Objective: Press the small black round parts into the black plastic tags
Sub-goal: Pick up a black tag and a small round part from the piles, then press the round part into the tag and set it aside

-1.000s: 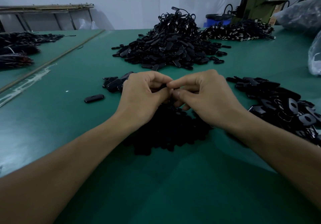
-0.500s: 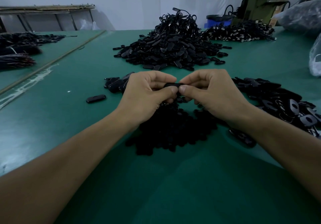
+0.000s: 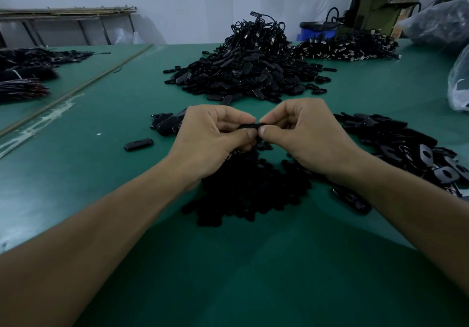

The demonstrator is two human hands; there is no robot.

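Note:
A black plastic tag (image 3: pixel 250 126) lies flat between both hands, just above the table. My left hand (image 3: pixel 212 137) pinches its left end between thumb and fingers. My right hand (image 3: pixel 303 134) pinches its right end the same way. Whether a round part sits in the tag is hidden by the fingers. Below the hands lies a heap of small black round parts (image 3: pixel 250 192). A pile of black tags with holes (image 3: pixel 411 149) lies to the right.
One tag (image 3: pixel 138 144) lies alone on the green table (image 3: pixel 101 174), and a small cluster (image 3: pixel 166 123) sits left of my left hand. A big heap of black pieces (image 3: pixel 250 73) stands behind. A machine (image 3: pixel 380 14) and plastic bags (image 3: pixel 459 83) are at the far right.
My hands have drawn slightly apart, so the black tag shows between the fingertips where they earlier touched. Both hands stay over the heap of round parts.

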